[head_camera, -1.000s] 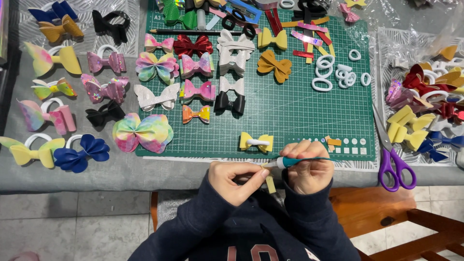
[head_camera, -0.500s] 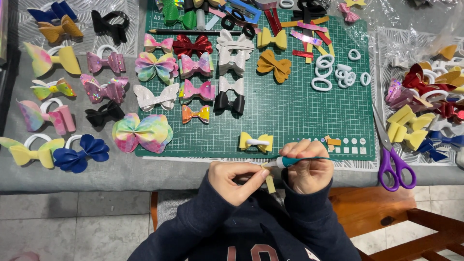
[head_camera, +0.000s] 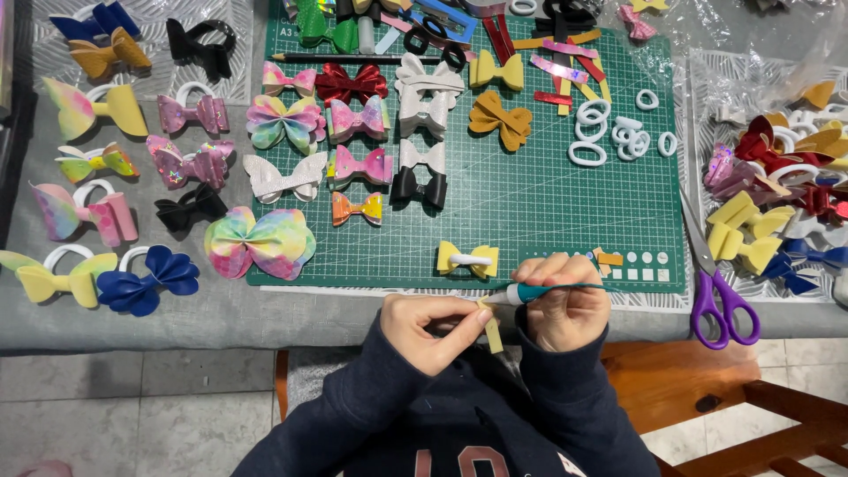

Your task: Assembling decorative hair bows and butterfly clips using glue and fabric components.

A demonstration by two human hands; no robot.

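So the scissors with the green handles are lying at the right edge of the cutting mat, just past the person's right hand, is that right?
Not quite: the scissors have purple handles, not green, as the head view shows. The rest holds: they lie at the right edge of the green cutting mat, just past the right hand.

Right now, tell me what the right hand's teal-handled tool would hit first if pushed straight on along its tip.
The right hand aims the teal-handled tool leftward; it likely first meets the yellow strip pinched by the left hand. Depth is unclear.
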